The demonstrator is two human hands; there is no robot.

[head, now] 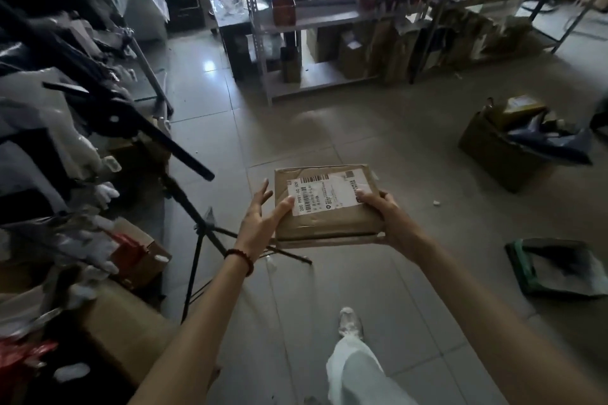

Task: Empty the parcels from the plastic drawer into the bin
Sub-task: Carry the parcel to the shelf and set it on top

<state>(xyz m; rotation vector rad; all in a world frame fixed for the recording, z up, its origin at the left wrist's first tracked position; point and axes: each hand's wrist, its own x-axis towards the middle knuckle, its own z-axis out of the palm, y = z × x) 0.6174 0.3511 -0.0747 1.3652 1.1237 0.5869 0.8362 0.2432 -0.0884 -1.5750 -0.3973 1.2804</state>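
Parcel [329, 220], a flat brown cardboard packet with a white barcode label [324, 194] on its top face, sits in the middle of the frame, held out level in the air above the floor [411, 108], in both hands. The left hand [260, 223] takes the near left corner: its grip has the thumb laid on top against the label's edge, while the fingers run straight and slightly spread along the parcel's left side. A dark red bead bracelet [241, 260] circles that wrist. The right hand [385, 217] takes the right edge: its grip pinches the parcel, thumb pressed on top at the label's right end and fingers tucked out of sight beneath. Both bare forearms reach in from the bottom of the frame. Below the parcel, at lower centre, a leg in pale trousers [352, 371] ends in a light shoe [351, 322] on the grey tiles. A black tripod [197, 223] stands left of centre, its legs splayed just beside the left wrist. Cardboard boxes [131, 332] and dim clutter fill the left side. A metal rack [296, 26] of boxes spans the top. At the right, well apart from the parcel, an open box [493, 154] on the floor holds dark blue bags.
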